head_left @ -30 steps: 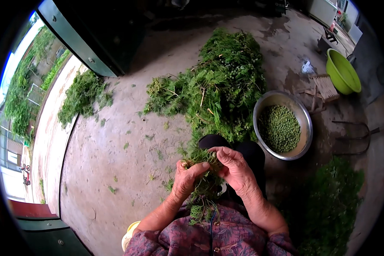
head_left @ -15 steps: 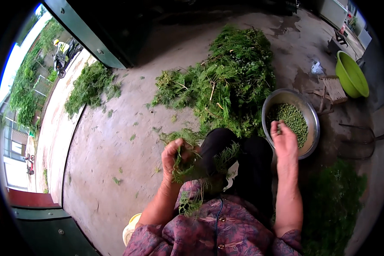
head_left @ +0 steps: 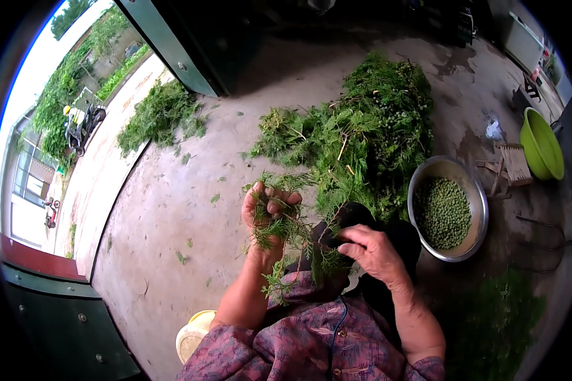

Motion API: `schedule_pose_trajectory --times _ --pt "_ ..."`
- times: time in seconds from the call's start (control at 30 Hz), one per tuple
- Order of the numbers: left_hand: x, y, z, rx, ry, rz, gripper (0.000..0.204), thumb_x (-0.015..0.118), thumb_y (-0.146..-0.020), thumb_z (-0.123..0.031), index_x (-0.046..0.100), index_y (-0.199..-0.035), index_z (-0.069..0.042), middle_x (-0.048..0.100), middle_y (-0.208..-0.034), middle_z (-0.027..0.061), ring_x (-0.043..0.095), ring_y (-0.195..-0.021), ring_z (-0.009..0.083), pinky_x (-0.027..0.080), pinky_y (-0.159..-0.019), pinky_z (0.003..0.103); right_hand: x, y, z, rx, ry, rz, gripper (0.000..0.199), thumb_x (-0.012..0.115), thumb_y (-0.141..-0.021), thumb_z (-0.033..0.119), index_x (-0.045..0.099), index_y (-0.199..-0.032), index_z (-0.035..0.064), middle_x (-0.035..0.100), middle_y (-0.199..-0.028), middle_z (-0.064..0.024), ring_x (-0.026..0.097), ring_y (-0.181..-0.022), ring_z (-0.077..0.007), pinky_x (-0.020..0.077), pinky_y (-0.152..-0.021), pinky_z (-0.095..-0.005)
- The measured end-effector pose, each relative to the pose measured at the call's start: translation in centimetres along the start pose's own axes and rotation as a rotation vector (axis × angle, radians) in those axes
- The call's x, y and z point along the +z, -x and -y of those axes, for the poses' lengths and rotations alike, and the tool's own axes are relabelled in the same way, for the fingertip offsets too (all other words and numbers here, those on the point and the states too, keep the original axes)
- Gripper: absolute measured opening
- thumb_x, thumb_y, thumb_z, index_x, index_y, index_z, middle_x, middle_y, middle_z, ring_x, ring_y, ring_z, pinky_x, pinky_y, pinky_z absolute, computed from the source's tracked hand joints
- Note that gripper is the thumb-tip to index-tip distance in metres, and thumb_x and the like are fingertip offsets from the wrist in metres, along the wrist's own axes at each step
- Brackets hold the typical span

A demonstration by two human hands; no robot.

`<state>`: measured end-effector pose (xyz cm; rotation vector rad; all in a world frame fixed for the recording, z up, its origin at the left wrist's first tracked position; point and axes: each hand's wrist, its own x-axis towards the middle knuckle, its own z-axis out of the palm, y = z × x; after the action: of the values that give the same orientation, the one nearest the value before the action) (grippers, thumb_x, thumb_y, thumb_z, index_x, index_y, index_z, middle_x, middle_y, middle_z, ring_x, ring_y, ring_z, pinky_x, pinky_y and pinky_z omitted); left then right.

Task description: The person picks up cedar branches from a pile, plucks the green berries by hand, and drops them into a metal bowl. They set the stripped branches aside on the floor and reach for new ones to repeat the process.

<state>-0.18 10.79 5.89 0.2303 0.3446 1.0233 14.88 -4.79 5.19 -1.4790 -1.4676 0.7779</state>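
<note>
My left hand [head_left: 267, 206] is closed around a leafy evergreen sprig [head_left: 292, 235], raised over my lap with its twigs hanging down and to the right. Beside the sprig's right edge is my right hand [head_left: 378, 254], its thumb and forefinger a little apart and nothing visible between them. To the right of my knees stands a wide metal bowl [head_left: 480, 232] part full of small round green berries [head_left: 443, 213]. Ahead of my knees lies a large heap of cut evergreen branches [head_left: 368, 133], with berry clusters among its leaves.
A smaller greenery pile [head_left: 159, 114] lies by the doorway at far left. At right are a small wooden stool [head_left: 513, 164], a lime-green basin [head_left: 541, 145] and a dark metal fork [head_left: 543, 244]. A pale bucket [head_left: 194, 336] stands at my left side. Outside is someone in a yellow helmet.
My right hand has moved left from above the metal bowl to the sprig. The left hand still grips the sprig. The view has shifted, so the surroundings sit lower and further right.
</note>
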Motion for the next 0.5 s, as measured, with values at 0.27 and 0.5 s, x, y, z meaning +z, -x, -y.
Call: schedule_pose_trajectory --times 0.27,0.5 --pt "-1.5 -0.8 -1.4 -0.075 -0.185 -0.17 0.058 0.048 -0.081 -0.058 0.051 -0.104 -0.005 0.058 -0.098 0.0133 0.057 -0.087 0.026 0.046 -0.08 0.04 3.7 -1.0 0.3 0.245 -0.408 -0.113 0.023 0.06 -0.084 0.018 0.062 -0.089 -0.0048 0.055 -0.068 0.0039 0.045 -0.061 -0.0028 0.0387 -0.055 -0.0199" --pt "-6.6 3.2 -3.4 -0.141 -0.953 -0.046 0.06 0.05 -0.086 -0.047 0.044 -0.124 -0.001 0.051 -0.12 0.0116 0.048 -0.111 0.0224 0.037 -0.093 0.035 7.0 -3.2 -1.4 0.305 -0.536 -0.324 0.02 0.055 -0.088 0.016 0.06 -0.084 -0.0029 0.055 -0.068 0.0034 0.044 -0.061 -0.003 0.0388 -0.057 -0.0202"
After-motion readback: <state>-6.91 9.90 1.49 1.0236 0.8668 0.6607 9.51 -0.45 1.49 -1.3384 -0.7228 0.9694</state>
